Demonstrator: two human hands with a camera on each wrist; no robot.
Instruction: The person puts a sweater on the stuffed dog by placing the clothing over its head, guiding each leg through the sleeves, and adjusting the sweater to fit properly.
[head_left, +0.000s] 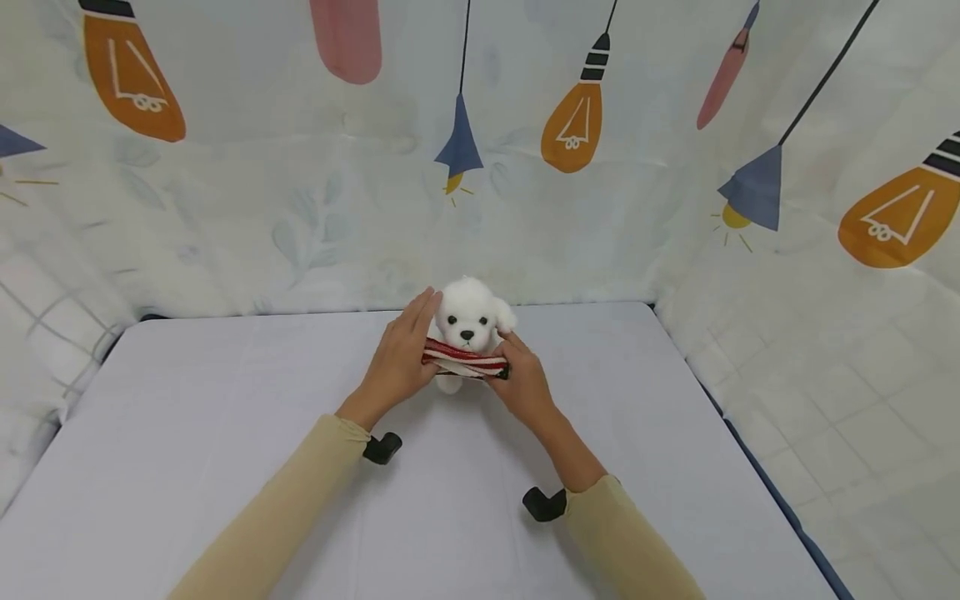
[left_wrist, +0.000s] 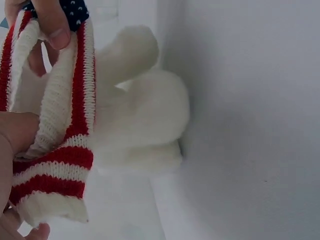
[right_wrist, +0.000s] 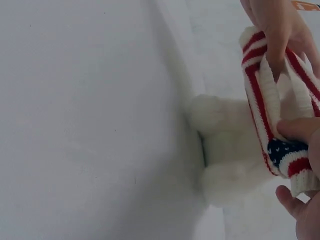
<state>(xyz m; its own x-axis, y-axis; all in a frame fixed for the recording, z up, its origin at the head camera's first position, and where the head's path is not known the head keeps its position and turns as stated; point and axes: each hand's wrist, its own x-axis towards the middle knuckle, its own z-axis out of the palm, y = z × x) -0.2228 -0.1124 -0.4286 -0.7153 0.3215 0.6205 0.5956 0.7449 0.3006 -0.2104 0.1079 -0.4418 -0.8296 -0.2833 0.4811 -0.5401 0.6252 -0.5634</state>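
Note:
A white plush dog sits upright toward the table's far side, facing the camera. In front of its chest is a small knitted sweater with red and white stripes. The left hand holds the sweater's left end, its thumb in the opening and its fingers beside the dog's head. Gripping the other end is the right hand, near the dog's ear. Between the thumbs, the sweater's ribbed white opening is stretched apart. A navy patch with white flecks shows by the right thumb. The sweater hides the dog's middle.
A white cloth covers the table. Behind it hangs a pale curtain printed with lamps and bulbs. Black wrist mounts stick out from both tan sleeves.

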